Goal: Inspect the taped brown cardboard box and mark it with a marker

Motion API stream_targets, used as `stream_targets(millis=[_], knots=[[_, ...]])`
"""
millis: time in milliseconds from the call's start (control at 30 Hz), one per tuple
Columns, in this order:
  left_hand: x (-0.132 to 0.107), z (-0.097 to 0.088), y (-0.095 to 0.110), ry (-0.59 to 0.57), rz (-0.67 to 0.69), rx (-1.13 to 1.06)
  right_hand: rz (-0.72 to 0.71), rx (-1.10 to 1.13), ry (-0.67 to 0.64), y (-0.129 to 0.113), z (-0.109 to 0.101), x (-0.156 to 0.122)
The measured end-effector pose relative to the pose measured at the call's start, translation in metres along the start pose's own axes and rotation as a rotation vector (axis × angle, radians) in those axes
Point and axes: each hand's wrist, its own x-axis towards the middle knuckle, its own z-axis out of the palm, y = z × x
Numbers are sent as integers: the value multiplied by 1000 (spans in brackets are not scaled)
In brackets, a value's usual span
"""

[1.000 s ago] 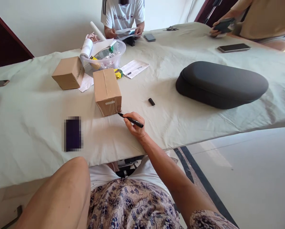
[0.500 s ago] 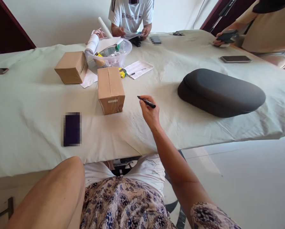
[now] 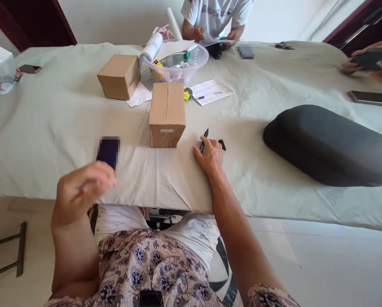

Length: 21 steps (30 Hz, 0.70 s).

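My right hand (image 3: 210, 157) rests low on the cloth near the table's front edge, thumb and fingers closed round a black marker (image 3: 205, 135) that points away from me. Just right of its fingers shows a short black piece (image 3: 222, 145); whether this is a cap I cannot tell. My left hand (image 3: 85, 187) is raised at the front edge, fingers curled and smeared by motion, with nothing visible in it. Behind it lies a blurred-out dark purple rectangle (image 3: 108, 149), partly covered by the hand. A taped cardboard box (image 3: 167, 108) stands left of my right hand, apart from it.
A second cardboard box (image 3: 118, 76) and a clear plastic basin (image 3: 191, 64) of bottles and rolls stand farther back. Right of the taped box lie a paper with a pen (image 3: 213, 91) and a black case (image 3: 331, 145). Across the table a person (image 3: 215, 17) holds papers.
My left hand has come up into view by the purple rectangle. My right hand has lowered to the cloth, turning the marker to point away. The view has shifted left.
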Motion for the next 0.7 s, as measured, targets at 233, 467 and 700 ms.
stream_targets(millis=[233,467,700], knots=[[35,18,-92,189,-516,749,29,-33,30,-1,-1,-6],[36,56,-90,-27,-578,942,20,49,128,-2,-2,-4],[28,75,-83,-54,-579,936,33,197,198,-3,-2,-1]])
